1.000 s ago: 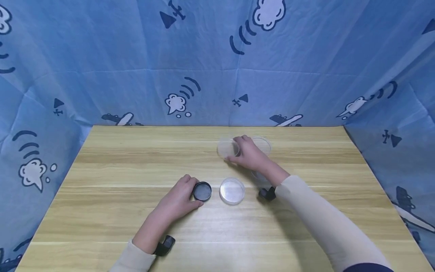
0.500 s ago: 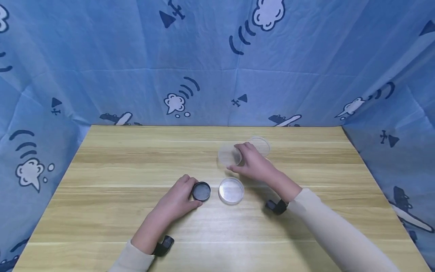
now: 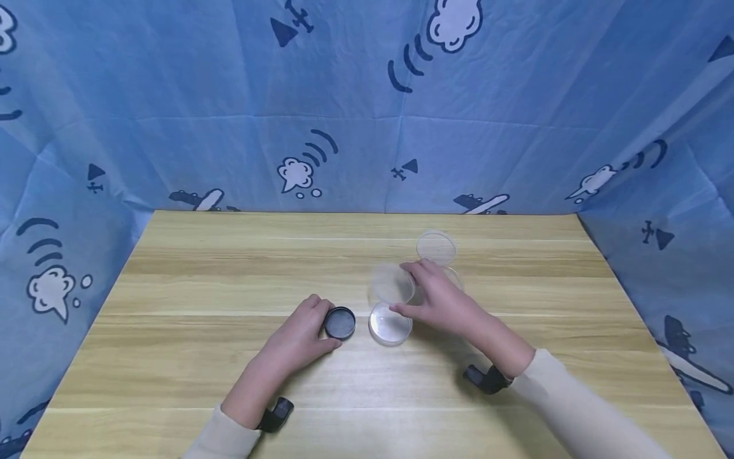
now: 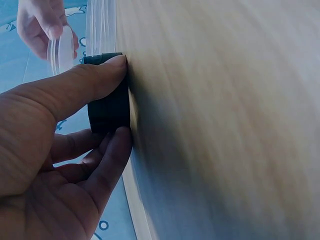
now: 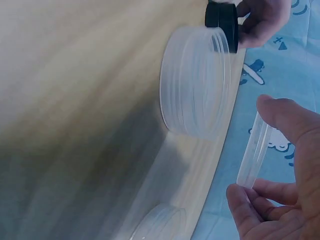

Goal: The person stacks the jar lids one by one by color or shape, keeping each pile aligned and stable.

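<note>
A black round cap (image 3: 340,323) sits on the table, pinched between thumb and fingers of my left hand (image 3: 301,335). In the left wrist view its dark side wall (image 4: 110,107) shows between them. To its right stands a clear round plastic container (image 3: 391,326), its ridged wall (image 5: 192,82) visible in the right wrist view. My right hand (image 3: 441,299) grips a shallow clear lid (image 3: 394,285) by its edges. That lid is off the table, just behind and above the clear container, and overlaps its far rim in the head view.
Behind my right hand a flat clear disc (image 3: 436,247) lies on the wooden table (image 3: 229,274). Another clear round piece (image 3: 454,277) is partly hidden by that hand. Blue patterned cloth (image 3: 355,95) rises at the back and both sides.
My right hand has carried the clear lid toward me, from the back of the table to the clear container. The left hand and black cap have stayed in place.
</note>
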The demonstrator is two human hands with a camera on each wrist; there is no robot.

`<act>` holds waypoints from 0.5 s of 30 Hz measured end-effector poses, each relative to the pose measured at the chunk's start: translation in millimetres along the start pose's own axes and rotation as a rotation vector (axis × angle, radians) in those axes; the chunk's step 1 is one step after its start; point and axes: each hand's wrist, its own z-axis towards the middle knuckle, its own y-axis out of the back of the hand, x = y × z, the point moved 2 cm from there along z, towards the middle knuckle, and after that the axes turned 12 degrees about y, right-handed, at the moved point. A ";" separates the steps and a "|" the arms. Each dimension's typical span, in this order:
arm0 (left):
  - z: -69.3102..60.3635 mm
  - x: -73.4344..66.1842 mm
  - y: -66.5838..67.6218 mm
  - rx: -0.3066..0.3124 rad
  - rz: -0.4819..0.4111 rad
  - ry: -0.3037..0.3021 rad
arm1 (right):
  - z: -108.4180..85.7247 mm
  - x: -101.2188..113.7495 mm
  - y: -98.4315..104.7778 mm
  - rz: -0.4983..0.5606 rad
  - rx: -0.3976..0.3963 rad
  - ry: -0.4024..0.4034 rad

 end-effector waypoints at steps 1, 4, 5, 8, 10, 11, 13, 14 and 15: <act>0.2 0.0 -0.2 -0.002 0.001 0.000 | -3.3 0.7 -0.6 0.000 -0.003 0.003; 0.0 -0.2 -0.2 -0.004 -0.003 0.002 | -12.6 2.6 -3.8 0.005 -0.007 0.008; 0.2 0.0 -0.6 -0.005 -0.003 0.002 | -15.4 3.3 -4.9 0.007 -0.007 0.009; 0.2 -0.2 -0.9 -0.008 -0.003 -0.002 | -22.5 5.3 -8.5 0.018 -0.005 0.015; 0.2 -0.1 -1.1 -0.010 -0.002 -0.001 | -25.7 6.6 -10.8 0.024 -0.004 0.021; 0.3 0.0 -1.3 -0.011 -0.002 0.000 | -27.2 7.1 -12.0 0.027 -0.005 0.025; 0.4 0.0 -1.2 -0.012 -0.002 0.001 | -29.6 8.0 -14.1 0.033 -0.006 0.034; 0.5 0.2 -1.1 -0.013 -0.001 0.001 | -30.5 8.6 -15.0 0.034 -0.008 0.038; 0.6 0.4 -1.0 -0.012 -0.001 0.001 | -31.5 9.4 -15.7 0.035 -0.010 0.041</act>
